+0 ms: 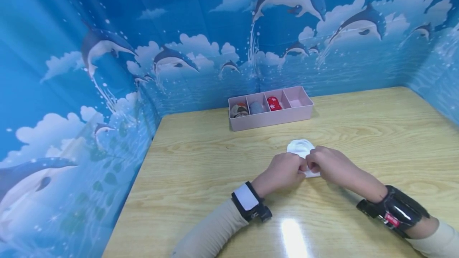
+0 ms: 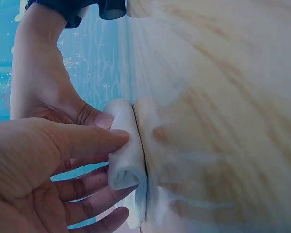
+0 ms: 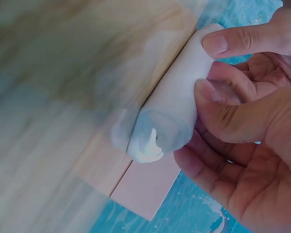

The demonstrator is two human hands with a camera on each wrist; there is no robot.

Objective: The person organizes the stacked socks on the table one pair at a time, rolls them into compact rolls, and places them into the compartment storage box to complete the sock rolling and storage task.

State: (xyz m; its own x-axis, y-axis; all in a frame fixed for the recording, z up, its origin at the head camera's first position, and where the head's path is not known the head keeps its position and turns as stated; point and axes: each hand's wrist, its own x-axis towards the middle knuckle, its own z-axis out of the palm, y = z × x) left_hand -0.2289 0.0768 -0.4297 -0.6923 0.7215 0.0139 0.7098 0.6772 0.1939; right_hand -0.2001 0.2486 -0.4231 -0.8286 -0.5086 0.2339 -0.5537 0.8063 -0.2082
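A white sock (image 1: 300, 147) lies on the table, its near part rolled into a thick roll and its far rounded end flat. My left hand (image 1: 285, 169) pinches one end of the roll, thumb over it and fingers against its side. On the other end, my right hand (image 1: 328, 162) grips with its thumb on the near face and fingers curled beside it. Both wrist views show the white roll (image 2: 123, 155) low against the tabletop, with spiral layers at its end. The two hands are side by side, nearly touching.
Behind the hands stands a pink divided box (image 1: 270, 120). Its compartments hold a brown patterned roll (image 1: 239, 110), a grey roll (image 1: 256, 108) and a red flowered roll (image 1: 274, 103); the rightmost compartment shows its bare bottom. A blue dolphin curtain (image 1: 201, 51) borders the wooden table (image 1: 186, 162).
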